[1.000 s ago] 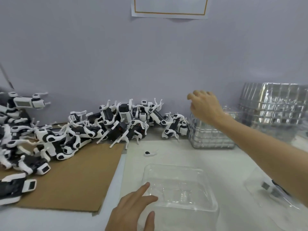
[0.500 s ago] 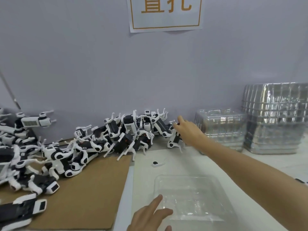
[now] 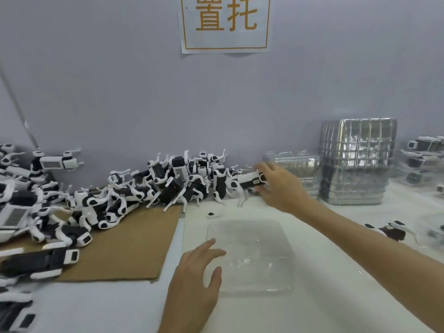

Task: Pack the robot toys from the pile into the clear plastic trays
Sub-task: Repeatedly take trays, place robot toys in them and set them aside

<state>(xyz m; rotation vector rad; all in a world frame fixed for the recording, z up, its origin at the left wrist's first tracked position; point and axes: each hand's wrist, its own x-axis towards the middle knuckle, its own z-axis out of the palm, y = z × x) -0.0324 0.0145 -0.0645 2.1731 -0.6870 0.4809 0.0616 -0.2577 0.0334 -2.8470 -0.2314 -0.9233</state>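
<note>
A pile of black-and-white robot dog toys (image 3: 153,186) runs along the wall from the left edge to the middle. At its right end my right hand (image 3: 280,186) grips one robot toy (image 3: 247,181) by its body, lifted a little off the table with its legs hanging. An empty clear plastic tray (image 3: 257,239) lies on the white table in front of me. Its left rim is touched by the straight fingers of my left hand (image 3: 194,277).
Stacks of clear trays (image 3: 355,162) stand at the back right, with a lower stack (image 3: 295,162) beside them. Packed trays (image 3: 425,157) sit at the far right. A brown cardboard sheet (image 3: 125,246) lies under the pile. A small loose part (image 3: 212,214) and another toy (image 3: 391,230) lie on the table.
My right hand swung from the tray stack to the pile's right end, took hold of a toy and pulled it out to the right. The view tilted up.
</note>
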